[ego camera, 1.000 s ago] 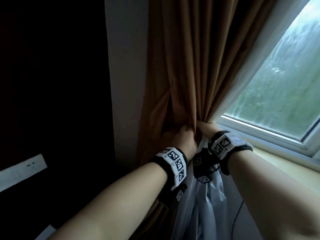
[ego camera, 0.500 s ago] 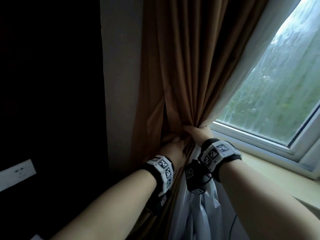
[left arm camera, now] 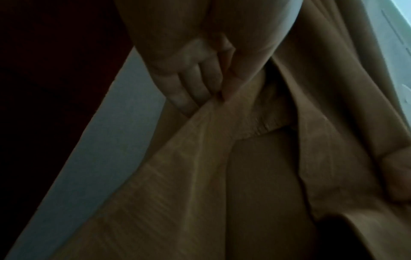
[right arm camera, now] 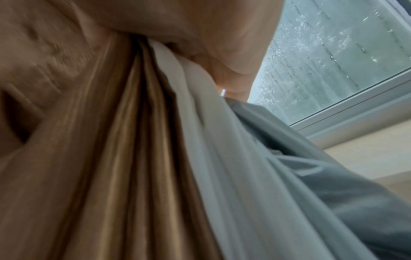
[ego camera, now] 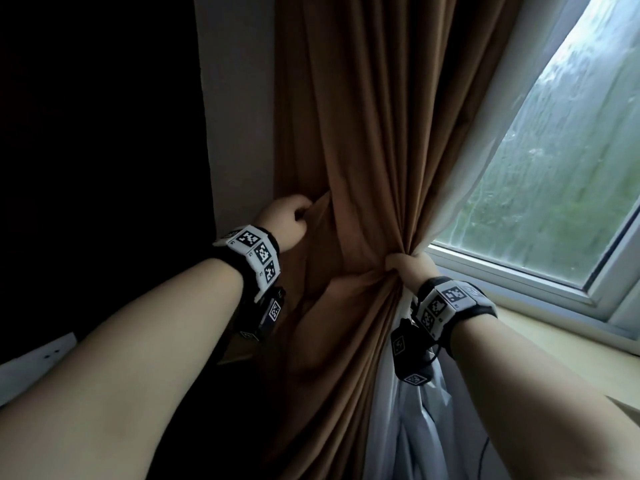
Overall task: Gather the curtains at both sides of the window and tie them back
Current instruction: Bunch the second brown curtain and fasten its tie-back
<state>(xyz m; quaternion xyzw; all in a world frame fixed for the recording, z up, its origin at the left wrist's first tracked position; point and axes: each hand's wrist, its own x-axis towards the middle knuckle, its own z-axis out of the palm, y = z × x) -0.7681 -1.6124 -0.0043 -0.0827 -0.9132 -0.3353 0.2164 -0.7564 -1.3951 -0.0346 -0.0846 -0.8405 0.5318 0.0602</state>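
A brown curtain [ego camera: 363,133] hangs at the window's left side with a sheer white curtain [ego camera: 485,140] behind it. My right hand [ego camera: 412,268] grips both curtains bunched together at sill height; the gathered brown folds [right arm camera: 124,158] and white folds [right arm camera: 222,158] fall below it. My left hand [ego camera: 291,220] is out to the left by the wall, fingers [left arm camera: 195,84] curled on the brown curtain's [left arm camera: 200,158] outer edge, pulling a fold of it sideways. No tie-back band is visible.
The window [ego camera: 561,161] with wet glass is at the right above a pale sill [ego camera: 554,348]. A grey wall strip [ego camera: 235,109] borders the curtain's left side, with a dark panel beyond it. A white wall socket [ego camera: 38,362] sits low at the left.
My left hand has left the bunch beside the right hand and moved up and left to the curtain's outer edge. The right hand keeps its grip on the gathered curtains.
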